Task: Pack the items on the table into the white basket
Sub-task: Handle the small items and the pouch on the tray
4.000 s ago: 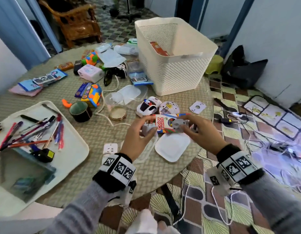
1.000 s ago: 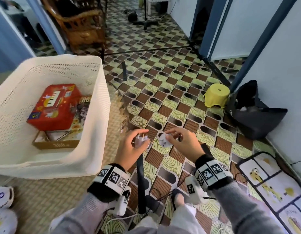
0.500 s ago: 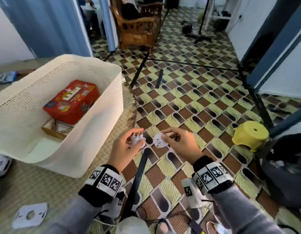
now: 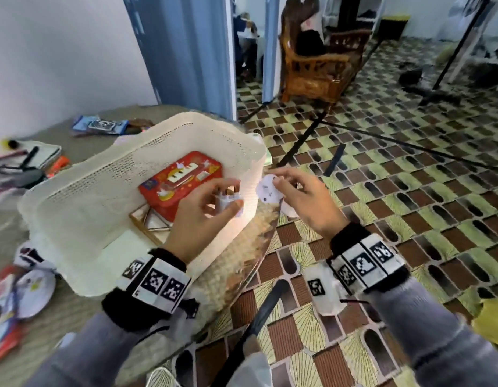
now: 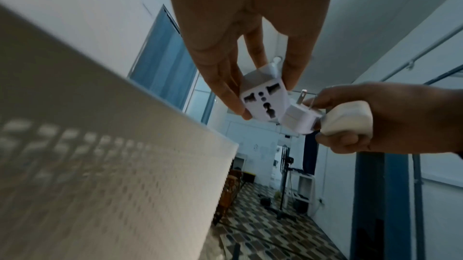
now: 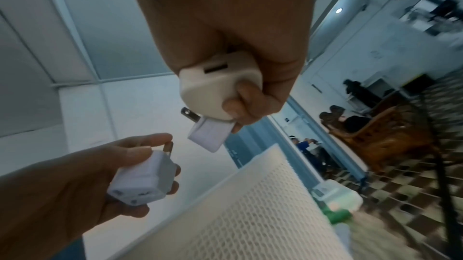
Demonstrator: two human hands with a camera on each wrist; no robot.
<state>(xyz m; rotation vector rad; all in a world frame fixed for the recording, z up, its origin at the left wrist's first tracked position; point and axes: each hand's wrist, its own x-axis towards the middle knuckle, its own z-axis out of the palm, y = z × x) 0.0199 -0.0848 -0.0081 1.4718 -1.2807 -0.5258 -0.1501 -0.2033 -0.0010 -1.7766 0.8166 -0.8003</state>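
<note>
White basket (image 4: 83,202) sits on the desk (image 4: 74,317), left hand (image 4: 197,216) above it, fingers pinching a travel adapter (image 4: 228,203).

Left wrist: release it low inside.

Right wrist: right hand (image 6: 225,46), fingers clamped on two chargers (image 6: 215,94), should follow over the rim.

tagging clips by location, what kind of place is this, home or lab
Most likely a home living room, used for recording: a carved wooden armchair, patterned floor tiles, and a cluttered round table holding the white basket.
</note>
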